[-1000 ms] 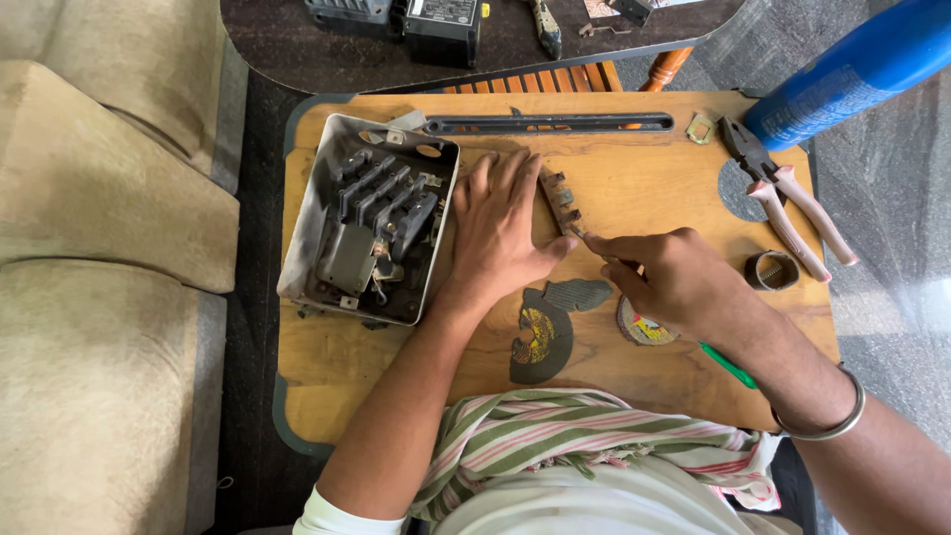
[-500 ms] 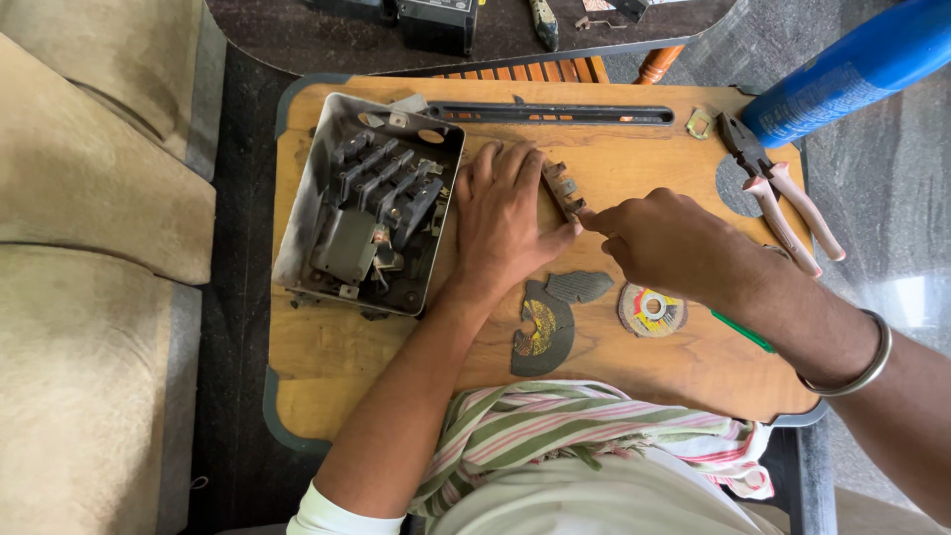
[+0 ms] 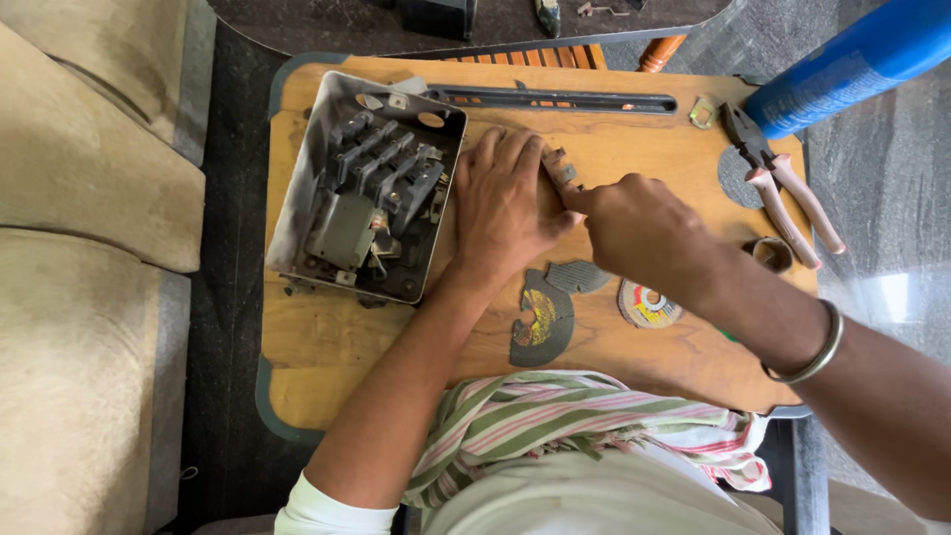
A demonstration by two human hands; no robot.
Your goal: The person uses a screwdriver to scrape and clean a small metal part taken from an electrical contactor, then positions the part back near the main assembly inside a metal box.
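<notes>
My left hand (image 3: 500,203) lies flat on the wooden table top (image 3: 327,347), fingers together, pressing a small grey metal part (image 3: 560,168) at its index finger. My right hand (image 3: 634,228) is closed, fingertips meeting the left thumb just below that part. It seems to hold a thin green-handled tool (image 3: 729,337), of which only a sliver shows under the wrist. An open grey metal switch box (image 3: 367,188) with black contacts sits just left of my left hand.
Pink-handled pliers (image 3: 783,193) and a small ring (image 3: 773,253) lie at the right edge, below a blue cylinder (image 3: 852,59). Broken grinding discs (image 3: 540,317) and a small round disc (image 3: 649,302) lie near my body. A black slotted bar (image 3: 555,99) lies at the back. Sofa cushions (image 3: 89,198) are to the left.
My right hand has moved up and left to the small metal part, uncovering the small round disc. My left hand has stayed flat beside the box.
</notes>
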